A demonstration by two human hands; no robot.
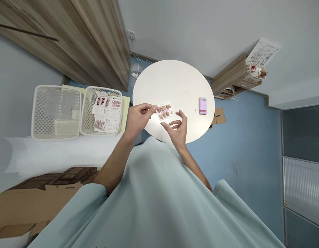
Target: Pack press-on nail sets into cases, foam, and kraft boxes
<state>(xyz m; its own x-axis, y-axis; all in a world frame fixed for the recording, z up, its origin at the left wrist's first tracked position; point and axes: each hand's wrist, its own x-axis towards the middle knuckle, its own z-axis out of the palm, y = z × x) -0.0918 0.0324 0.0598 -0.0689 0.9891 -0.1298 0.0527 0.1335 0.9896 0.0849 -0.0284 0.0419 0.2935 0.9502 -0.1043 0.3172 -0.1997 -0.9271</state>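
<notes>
A small card of press-on nails (163, 111) is held above the round white table (175, 77), with two rows of pinkish-brown, shiny nails on it. My left hand (139, 119) pinches the card's left edge between thumb and fingertips. Just right of the card, my right hand (178, 131) has its thumb and fingers apart, with nothing visible between them. One nail sits at the card's right edge, near the right fingertips. Farther right on the table lies a pink-screened phone-like item (202, 106), partly blurred.
On the left stand two white plastic baskets; the nearer basket (82, 120) holds several nail cards, and the farther basket (36, 113) is beside it. Flattened cardboard (45, 203) lies at lower left. Small brown boxes (219, 111) sit on the floor beyond the table, below a wooden shelf (231, 74).
</notes>
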